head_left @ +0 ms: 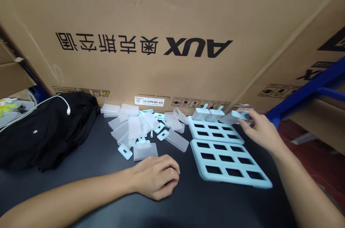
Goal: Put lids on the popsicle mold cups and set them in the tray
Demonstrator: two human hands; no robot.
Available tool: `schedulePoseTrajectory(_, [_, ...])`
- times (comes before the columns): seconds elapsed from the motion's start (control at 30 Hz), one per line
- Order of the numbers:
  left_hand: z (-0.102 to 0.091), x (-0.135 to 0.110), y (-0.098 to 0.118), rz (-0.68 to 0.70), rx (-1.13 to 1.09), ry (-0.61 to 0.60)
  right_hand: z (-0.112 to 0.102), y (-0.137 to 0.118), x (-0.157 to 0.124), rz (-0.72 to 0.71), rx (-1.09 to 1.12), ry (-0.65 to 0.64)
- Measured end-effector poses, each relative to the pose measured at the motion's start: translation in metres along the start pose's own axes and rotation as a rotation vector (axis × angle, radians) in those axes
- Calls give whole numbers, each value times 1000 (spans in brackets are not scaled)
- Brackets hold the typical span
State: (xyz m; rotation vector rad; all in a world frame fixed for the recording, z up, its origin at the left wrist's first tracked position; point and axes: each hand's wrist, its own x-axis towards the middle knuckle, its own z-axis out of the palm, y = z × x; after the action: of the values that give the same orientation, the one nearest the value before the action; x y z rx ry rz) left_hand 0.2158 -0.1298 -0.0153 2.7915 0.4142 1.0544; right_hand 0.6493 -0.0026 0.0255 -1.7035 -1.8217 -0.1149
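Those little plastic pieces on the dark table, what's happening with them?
A person sits at a dark table with two light blue grid trays in front of them. Their right hand grips a light blue mould piece at the far tray's back row, beside two pieces already standing there. Their left hand rests loosely curled on the table, holding nothing visible, just in front of a loose pile of translucent plastic cups. A black bag lies at the left, before a large cardboard box.

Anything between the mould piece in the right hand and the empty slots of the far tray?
Nothing visible. The right hand holds the mould piece at the far tray's back right corner. Two filled moulds sit in the back row to its left; the remaining slots are open.
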Motion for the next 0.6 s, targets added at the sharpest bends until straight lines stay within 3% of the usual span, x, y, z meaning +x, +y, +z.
schedulePoseTrajectory(0.17, [0,1,1,10,3,-3,2,-8,12,41,127,-91])
schedulePoseTrajectory(0.4, [1,-1,0,1,-51,16,4,-10,22,43,139,-96])
schedulePoseTrajectory(0.6, [2,-6,-4,-24,-103,-71,6,-4,21,56,157,-118])
